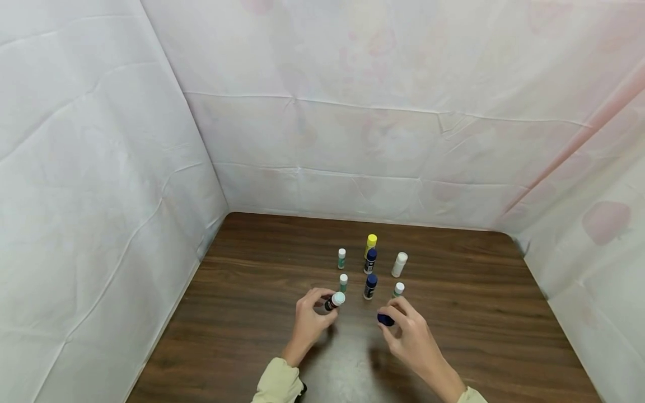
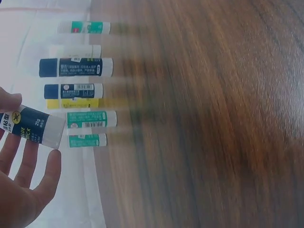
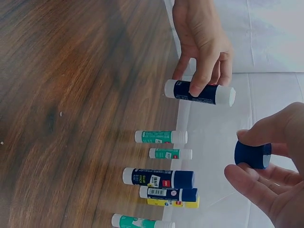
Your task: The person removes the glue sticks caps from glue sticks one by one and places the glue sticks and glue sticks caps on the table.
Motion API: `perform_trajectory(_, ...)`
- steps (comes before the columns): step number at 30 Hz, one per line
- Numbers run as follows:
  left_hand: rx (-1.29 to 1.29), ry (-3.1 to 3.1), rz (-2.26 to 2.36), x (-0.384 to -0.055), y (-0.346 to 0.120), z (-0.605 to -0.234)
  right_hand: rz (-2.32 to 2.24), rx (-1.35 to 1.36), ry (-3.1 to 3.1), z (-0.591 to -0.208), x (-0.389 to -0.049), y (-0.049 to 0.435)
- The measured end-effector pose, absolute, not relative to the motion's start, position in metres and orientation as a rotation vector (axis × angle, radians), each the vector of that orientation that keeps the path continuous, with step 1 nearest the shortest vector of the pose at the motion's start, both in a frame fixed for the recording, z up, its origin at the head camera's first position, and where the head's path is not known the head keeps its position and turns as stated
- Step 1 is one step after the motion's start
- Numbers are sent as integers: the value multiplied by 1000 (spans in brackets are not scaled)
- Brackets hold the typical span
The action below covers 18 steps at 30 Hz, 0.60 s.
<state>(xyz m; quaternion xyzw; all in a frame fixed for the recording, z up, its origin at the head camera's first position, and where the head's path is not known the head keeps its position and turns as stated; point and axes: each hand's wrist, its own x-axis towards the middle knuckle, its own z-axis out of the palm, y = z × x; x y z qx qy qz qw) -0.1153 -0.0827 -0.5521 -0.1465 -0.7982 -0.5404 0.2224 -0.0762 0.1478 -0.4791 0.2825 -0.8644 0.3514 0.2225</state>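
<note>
My left hand [image 1: 308, 323] grips a glue stick [image 2: 34, 127] with a navy label, thumb on one side and fingers on the other. The stick is uncapped and tilted, its white end [image 3: 226, 96] showing in the right wrist view. Between the thumb and fingers of my right hand [image 1: 414, 340] is a dark blue cap [image 3: 251, 154], held apart from the stick. Both hands are above the table, on the near side of a group of standing glue sticks. A green-and-white glue stick [image 1: 344, 283] stands just beyond my left hand.
Two navy glue sticks with blue caps [image 1: 370, 286] stand mid-group, with a yellow one [image 1: 372, 242] behind. A white stick [image 1: 400, 265] and a small green-and-white one [image 1: 398, 289] are to the right; another [image 1: 341, 258] stands back left. Pale sheets [image 1: 353, 140] enclose the wooden table [image 1: 242, 313].
</note>
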Motion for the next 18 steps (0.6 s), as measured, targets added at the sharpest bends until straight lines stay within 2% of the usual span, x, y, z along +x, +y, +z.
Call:
perform_trajectory(16, -245, -2180, -1559, -129, -99, -555, 1009, 721, -2429, -487, -69, 157)
perform_trajectory(18, -238, -2172, -1576, -128, -100, -546, 1001, 711, -2438, -489, -68, 159)
